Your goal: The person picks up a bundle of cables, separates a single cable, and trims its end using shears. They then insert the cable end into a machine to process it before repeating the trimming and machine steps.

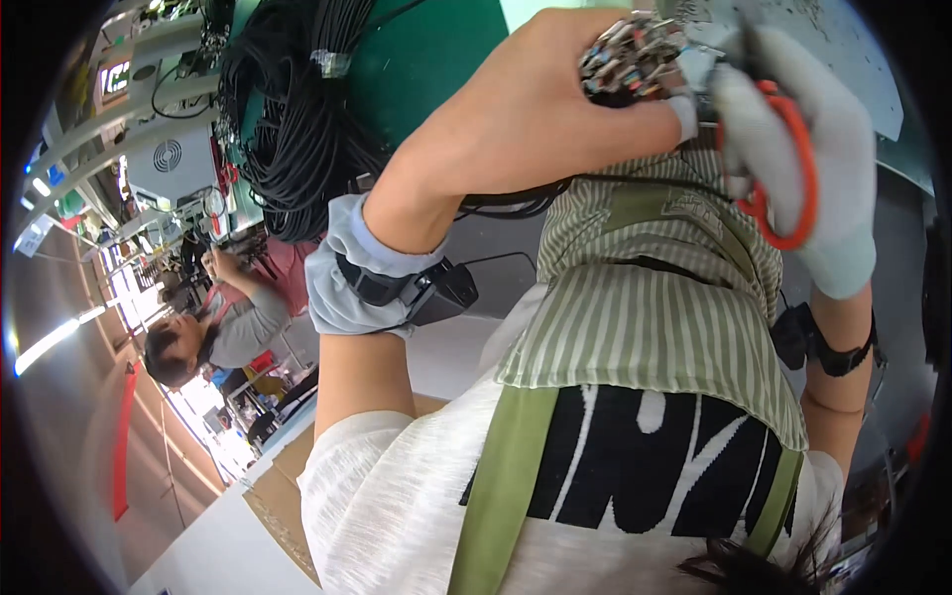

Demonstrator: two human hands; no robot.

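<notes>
A dense bundle of cable ends, with metal tips and short bits of coloured wire, sits at the top of the view, right of centre, in the person's left hand. That hand is wrapped closely around the bundle, its thumb stretched along the near side and wearing a whitish cover at the tip. Just to the right, the right hand, in a pale glove, grips scissors by their orange-red handles. The blades point toward the upper edge, dark and blurred; I cannot tell how far apart they stand or whether they touch the bundle.

A black cable runs below the hands, across the lap of a green-and-white striped apron. Black strapped devices sit on the left wrist and the right wrist.

To the left, a thick hank of black cables, bound with a clear wrap, hangs beside a green work surface. A whitish panel lies beyond the glove. Farther left, a co-worker in grey sleeves is near a pale box with a round vent.
</notes>
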